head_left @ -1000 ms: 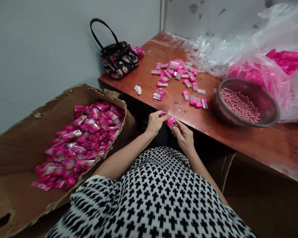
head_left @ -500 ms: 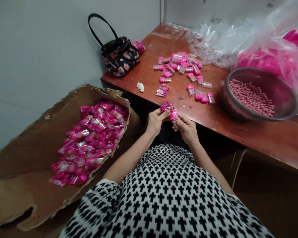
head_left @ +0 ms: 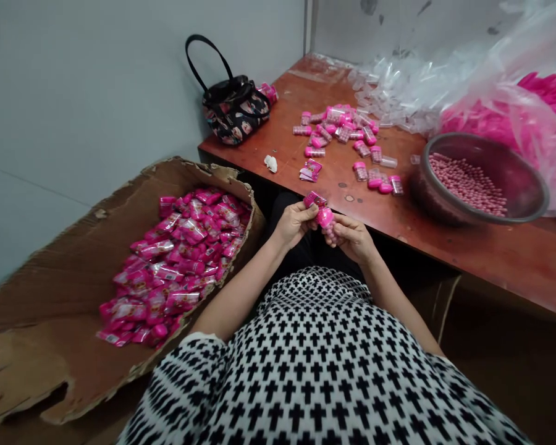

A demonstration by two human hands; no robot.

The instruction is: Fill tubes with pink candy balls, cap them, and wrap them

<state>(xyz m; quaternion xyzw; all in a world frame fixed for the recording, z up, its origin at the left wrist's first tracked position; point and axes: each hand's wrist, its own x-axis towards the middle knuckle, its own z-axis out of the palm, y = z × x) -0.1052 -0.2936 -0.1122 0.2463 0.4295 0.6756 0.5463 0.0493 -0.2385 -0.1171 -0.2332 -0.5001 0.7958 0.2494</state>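
My left hand is closed on a small pink printed wrapper just off the table's front edge. Pinched in my right hand is a clear bottle of pink beads with a pink cap; its capped end meets the wrapper and my left fingertips. I cannot tell whether the cap is inside the wrapper. On the table beyond lie a few flat pink wrappers and a loose heap of similar capped bottles, with several more bottles nearer me.
A cardboard box at the left holds many filled pink packets. On the reddish table stand a dark bowl of pink beads, clear empty tubes, a bag of pink caps, a floral handbag and a crumpled white scrap.
The camera view has shifted slightly, so the table things sit a little differently in frame. Both hands keep their hold on the wrapper and bottle, with only slight finger movement.
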